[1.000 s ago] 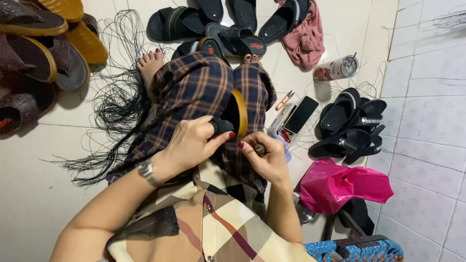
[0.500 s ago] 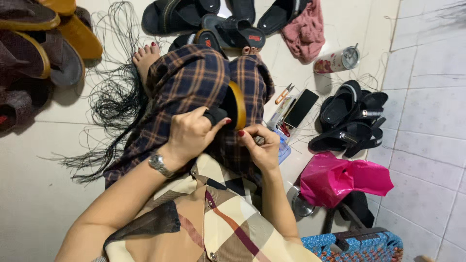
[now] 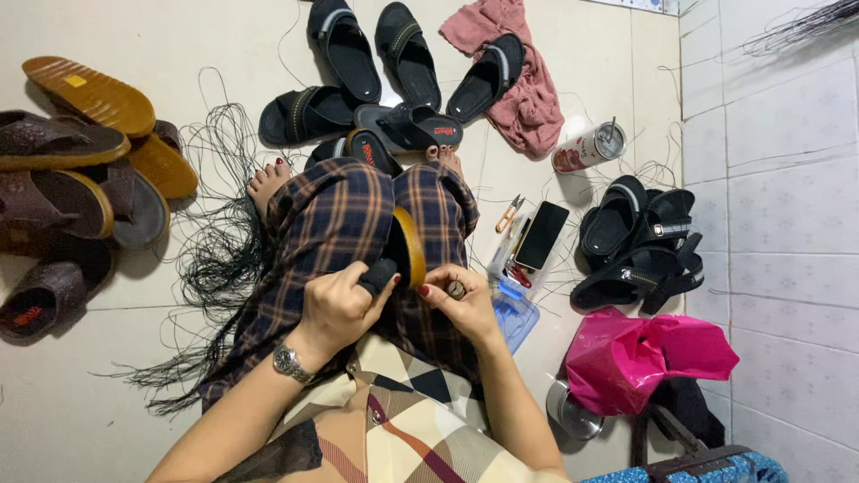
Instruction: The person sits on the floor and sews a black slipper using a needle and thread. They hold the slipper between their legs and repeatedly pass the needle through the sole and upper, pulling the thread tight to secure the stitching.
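Two hands meet over a tan-soled sandal (image 3: 404, 253) that stands on edge between the plaid-trousered knees. The left hand (image 3: 338, 307) has its grip wrapped around the sandal's dark strap; the right hand (image 3: 458, 298) is pinched narrow at the sole's edge on something small (too small to tell what). A tangle of black cord (image 3: 215, 259) spreads over the floor (image 3: 80, 402) to the left, beside a heap of brown sandals (image 3: 72, 192). Black sandals (image 3: 376, 85) crowd the space beyond the feet, near a pink cloth (image 3: 528, 98). To the right lie a phone (image 3: 541, 234), small snips (image 3: 509, 213) and a blue plastic box (image 3: 517, 317), then more black sandals (image 3: 640, 246) against the tiled wall (image 3: 787, 233) and a pink bag (image 3: 640, 358). Bare floor shows only lower left.
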